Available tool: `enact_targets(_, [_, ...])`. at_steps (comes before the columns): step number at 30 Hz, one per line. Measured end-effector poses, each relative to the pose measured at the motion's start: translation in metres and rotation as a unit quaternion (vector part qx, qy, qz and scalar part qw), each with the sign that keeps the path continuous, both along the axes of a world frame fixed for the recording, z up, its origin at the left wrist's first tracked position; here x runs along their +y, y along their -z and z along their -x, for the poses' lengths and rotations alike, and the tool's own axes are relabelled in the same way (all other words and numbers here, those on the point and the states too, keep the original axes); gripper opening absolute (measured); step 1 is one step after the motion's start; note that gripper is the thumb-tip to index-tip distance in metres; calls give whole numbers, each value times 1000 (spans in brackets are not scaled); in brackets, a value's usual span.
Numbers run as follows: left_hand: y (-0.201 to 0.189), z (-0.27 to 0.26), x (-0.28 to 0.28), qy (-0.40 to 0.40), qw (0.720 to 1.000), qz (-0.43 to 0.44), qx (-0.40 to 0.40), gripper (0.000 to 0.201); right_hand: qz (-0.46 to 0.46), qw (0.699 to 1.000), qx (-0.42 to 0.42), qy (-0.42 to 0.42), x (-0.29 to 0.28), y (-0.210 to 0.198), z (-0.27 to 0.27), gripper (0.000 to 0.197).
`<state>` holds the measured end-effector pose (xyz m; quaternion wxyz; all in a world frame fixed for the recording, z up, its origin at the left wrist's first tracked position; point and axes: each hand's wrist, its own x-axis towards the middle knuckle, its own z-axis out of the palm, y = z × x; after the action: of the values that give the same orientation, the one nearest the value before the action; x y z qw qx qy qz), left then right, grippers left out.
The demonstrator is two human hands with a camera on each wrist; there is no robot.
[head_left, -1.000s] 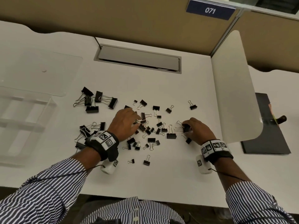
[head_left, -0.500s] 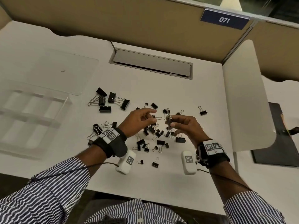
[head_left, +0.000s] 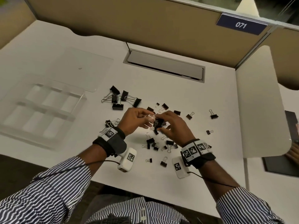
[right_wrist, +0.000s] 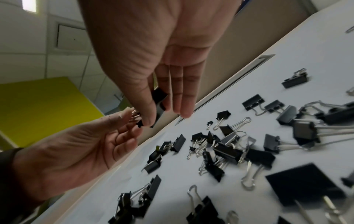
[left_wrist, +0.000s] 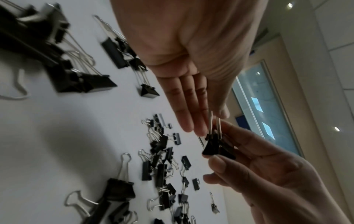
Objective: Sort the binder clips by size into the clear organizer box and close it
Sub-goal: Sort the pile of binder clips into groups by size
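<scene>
Black binder clips (head_left: pixel 150 141) with silver wire handles lie scattered on the counter (head_left: pixel 218 94), the large ones (head_left: pixel 117 107) at eleven o'clock, the clear organizer box (head_left: pixel 45 109) open at nine o'clock.

Even overhead light, soft shadows; wrist views blurred and warped at edges.

Both forearms reach forward and angle inward, so that the left hand (head_left: pixel 134 119) and the right hand (head_left: pixel 175 126) meet fingertip to fingertip in the air. The right hand, palm turned down, pinches the black bodies of a couple of binder clips (head_left: pixel 158 123) between thumb and fingers. The left hand, fingers nearly straight and close together, nips their wire handles between thumb and fingertips.
</scene>
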<state>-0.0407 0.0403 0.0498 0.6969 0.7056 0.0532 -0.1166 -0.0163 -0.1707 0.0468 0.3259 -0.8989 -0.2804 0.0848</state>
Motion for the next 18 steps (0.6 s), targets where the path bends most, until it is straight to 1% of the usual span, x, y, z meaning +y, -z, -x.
enact_targets(4, [3, 8, 17, -39, 999, 15, 22, 24, 27, 999, -2, -17, 19, 2, 1, 58])
enact_targets(6, [6, 10, 24, -54, 998, 19, 39, 22, 29, 999, 3, -24, 27, 4, 1, 65])
enact_targets(9, [10, 13, 37, -82, 994, 12, 65, 19, -7, 999, 31, -26, 36, 7, 2, 76])
enact_targets(11, [13, 14, 46, -102, 992, 2, 79, 18, -23, 999, 40, -22, 39, 11, 0, 74])
enact_targets(13, [15, 15, 57, -128, 987, -11, 93, 17, -28, 998, 48, -16, 41, 15, -2, 68])
enact_targets(18, [24, 14, 90, -212, 968, -60, 117, 10, -30, 997, 68, 6, 41, 23, -4, 59])
